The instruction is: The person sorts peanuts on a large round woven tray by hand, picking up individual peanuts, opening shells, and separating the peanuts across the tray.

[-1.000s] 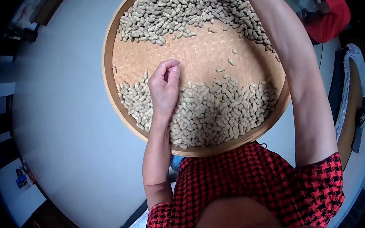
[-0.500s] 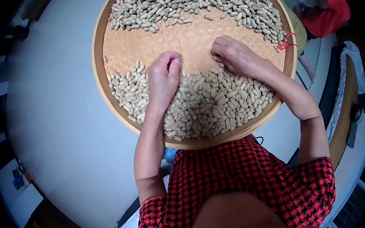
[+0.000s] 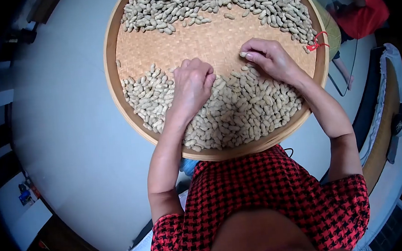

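1. Pinching a peanut (image 3: 243, 54) between thumb and finger, our right hand (image 3: 273, 62) sits above the far edge of the near pile (image 3: 237, 109).
2. Over that same edge, farther left, our left hand (image 3: 192, 84) curls palm down; we cannot tell whether its fingers hold anything. We have our hands apart, woven base (image 3: 167, 48) showing between them.
3. Beneath both hands we see a round tray (image 3: 112, 75), with the far pile (image 3: 192, 2) banked along its far side.
4. Pale floor (image 3: 69, 111) spreads to our left; far right, near us, is a person in red (image 3: 365, 13).
5. Between the piles we have a strip of weave running left to right, while the raised rim (image 3: 242, 151) curves round, its near side by our checked shirt (image 3: 256, 182). A red tie (image 3: 315, 46) hangs at the right edge.
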`<move>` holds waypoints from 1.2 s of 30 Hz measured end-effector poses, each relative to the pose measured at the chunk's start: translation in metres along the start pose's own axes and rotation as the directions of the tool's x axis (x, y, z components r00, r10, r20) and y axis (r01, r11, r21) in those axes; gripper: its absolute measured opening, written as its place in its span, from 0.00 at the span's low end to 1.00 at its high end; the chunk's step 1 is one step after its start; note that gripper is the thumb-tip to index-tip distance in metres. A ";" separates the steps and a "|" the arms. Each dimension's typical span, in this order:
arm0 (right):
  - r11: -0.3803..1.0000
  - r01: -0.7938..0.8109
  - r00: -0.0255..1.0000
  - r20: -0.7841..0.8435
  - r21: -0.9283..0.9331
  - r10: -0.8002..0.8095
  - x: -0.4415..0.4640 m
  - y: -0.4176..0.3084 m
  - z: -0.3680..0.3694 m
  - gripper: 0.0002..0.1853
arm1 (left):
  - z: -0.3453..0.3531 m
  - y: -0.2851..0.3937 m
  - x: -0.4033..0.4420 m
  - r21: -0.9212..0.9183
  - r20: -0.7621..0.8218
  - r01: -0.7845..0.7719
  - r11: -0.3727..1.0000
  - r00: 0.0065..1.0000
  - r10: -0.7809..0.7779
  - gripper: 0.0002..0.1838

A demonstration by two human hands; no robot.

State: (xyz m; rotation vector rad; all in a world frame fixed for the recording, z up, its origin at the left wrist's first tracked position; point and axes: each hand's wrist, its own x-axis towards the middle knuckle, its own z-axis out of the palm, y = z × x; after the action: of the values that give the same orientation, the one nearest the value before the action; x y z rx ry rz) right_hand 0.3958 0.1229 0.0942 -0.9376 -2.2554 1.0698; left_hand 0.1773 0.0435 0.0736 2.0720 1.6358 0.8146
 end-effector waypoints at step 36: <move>0.929 0.190 0.974 0.179 -0.318 -0.138 0.039 -0.010 0.005 0.06 | -0.010 0.018 -0.028 -0.040 -0.073 0.079 0.996 0.994 -0.082 0.04</move>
State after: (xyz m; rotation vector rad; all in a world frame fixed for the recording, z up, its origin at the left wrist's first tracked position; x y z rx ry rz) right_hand 0.3631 0.1448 0.1038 -0.7943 -2.6480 0.7199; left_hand 0.1800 0.0109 0.0864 1.9588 1.7190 0.8980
